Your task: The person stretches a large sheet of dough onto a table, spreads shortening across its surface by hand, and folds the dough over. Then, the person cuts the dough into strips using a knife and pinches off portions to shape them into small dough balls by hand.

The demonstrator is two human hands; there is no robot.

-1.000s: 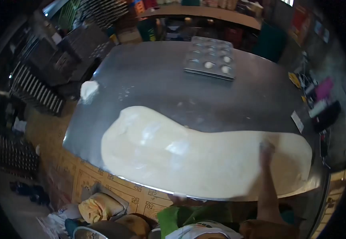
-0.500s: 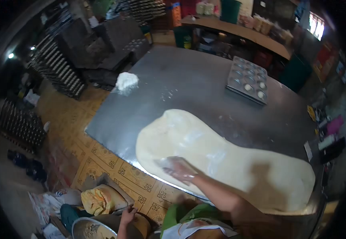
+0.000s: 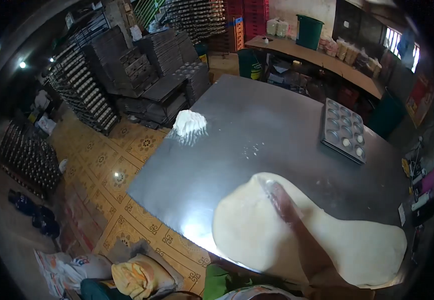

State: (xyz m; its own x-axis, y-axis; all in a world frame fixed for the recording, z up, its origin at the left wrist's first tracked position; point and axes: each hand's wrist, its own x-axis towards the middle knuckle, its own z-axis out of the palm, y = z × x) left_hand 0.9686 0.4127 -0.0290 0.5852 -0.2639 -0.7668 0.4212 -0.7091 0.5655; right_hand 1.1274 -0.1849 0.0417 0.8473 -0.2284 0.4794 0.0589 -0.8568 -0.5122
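A wide, flattened sheet of pale dough (image 3: 247,225) lies along the near edge of the metal table, broad at its left end and stretching to the right. My right hand (image 3: 284,204), dusted with flour, rests on the upper part of the dough's broad end. Its fingers look stretched out and flat, with white flour at their tips, and nothing is gripped in them. My left hand is out of view. Toward the table's far left edge sits a heap of white flour (image 3: 190,122), smeared on its near side.
A muffin tin (image 3: 333,122) with a few white dough balls stands at the right of the metal table (image 3: 177,175). Stacked trays (image 3: 152,55) and loaded racks (image 3: 84,90) line the left. Sacks (image 3: 139,275) are on the tiled floor by the near edge.
My right hand has slid from the dough's near edge to its far upper part. The left hand, earlier low by a metal bowl, has left the view. The camera view has shifted.
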